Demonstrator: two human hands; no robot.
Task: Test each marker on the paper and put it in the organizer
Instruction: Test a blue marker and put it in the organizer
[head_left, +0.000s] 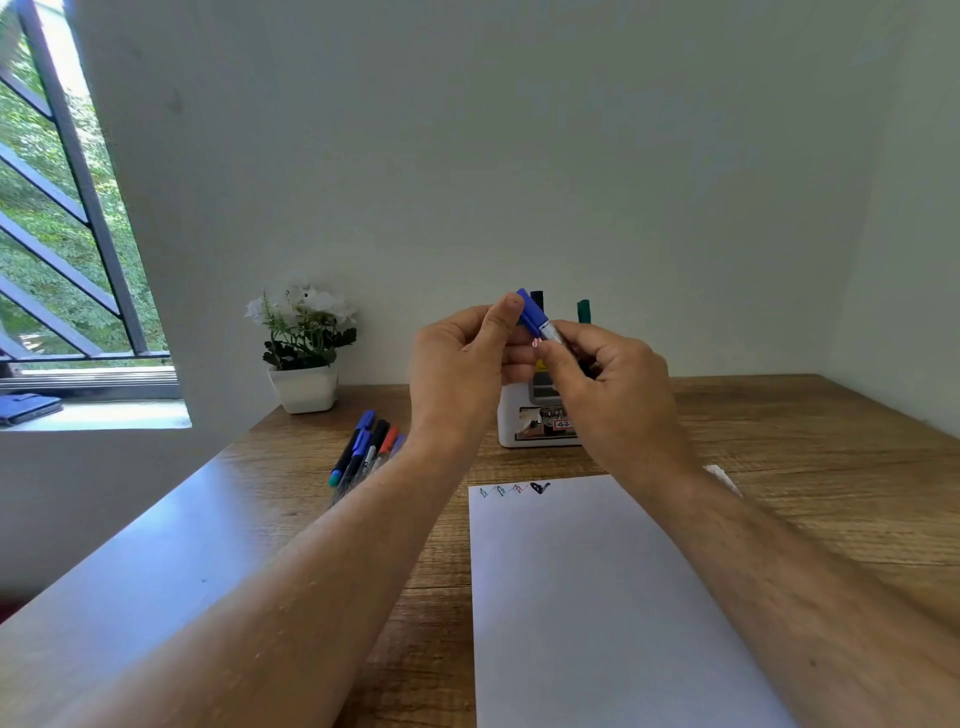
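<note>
A blue-capped marker (537, 319) is held tilted above the white organizer (519, 423); more markers (366, 452) lie bunched left of the paper (597, 597).

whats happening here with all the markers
A person holds a blue-capped marker up in both hands, left hand at the cap and right hand on the barrel. The paper carries four test scribbles along its top edge. More markers lie in a pile on the table, and two stand in the white organizer.
</note>
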